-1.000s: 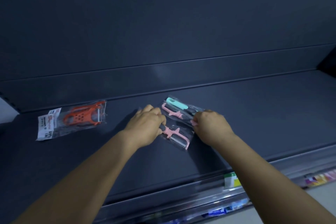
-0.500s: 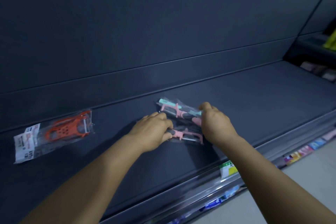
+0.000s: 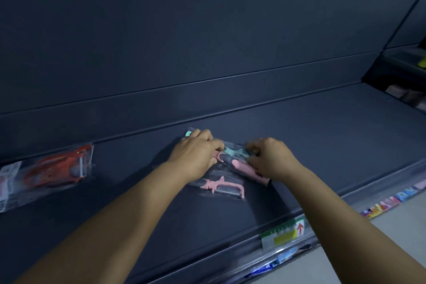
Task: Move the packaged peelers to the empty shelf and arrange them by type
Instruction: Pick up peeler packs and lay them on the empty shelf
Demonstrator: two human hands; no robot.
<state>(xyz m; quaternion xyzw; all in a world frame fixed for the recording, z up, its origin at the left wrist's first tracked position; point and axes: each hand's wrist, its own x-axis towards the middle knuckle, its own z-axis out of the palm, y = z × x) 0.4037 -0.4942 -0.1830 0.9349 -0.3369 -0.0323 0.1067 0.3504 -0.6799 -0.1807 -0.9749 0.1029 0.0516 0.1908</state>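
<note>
Dark blue-grey shelf (image 3: pixel 322 145) with a plain back panel fills our view, dim light. Far left of our hands, well apart, the orange peeler pack (image 3: pixel 55 172) lies flat on the shelf, untouched, white label end at the frame edge. Our left hand (image 3: pixel 196 157) sits on the left end of the pink-and-mint cluster, fingers curled down over a clear bag; we judge it pinches the wrapping, though the fingertips are hidden. Between the two grips the mint peeler pack (image 3: pixel 235 151) shows, partly covered, touching the pink ones. Just below the left hand the loose pink peeler pack (image 3: pixel 221 185) lies free, nobody holding it. Our right hand (image 3: pixel 273 159) has its grip curled on the pink handle pack (image 3: pixel 246 168) at its right end.

Step in hand: sorting this pile by type, all packs already on the shelf. Next move likely calls for pulling mint apart from pink and lining the two pinks together. Overlapping slippery bags get in the way; one may drag another.

Right of the grips: bare shelf, a price tag (image 3: pixel 284 234) on the front rail, coloured goods (image 3: pixel 391 202) on the shelf below, another shelf bay (image 3: pixel 408 57) at far right.
</note>
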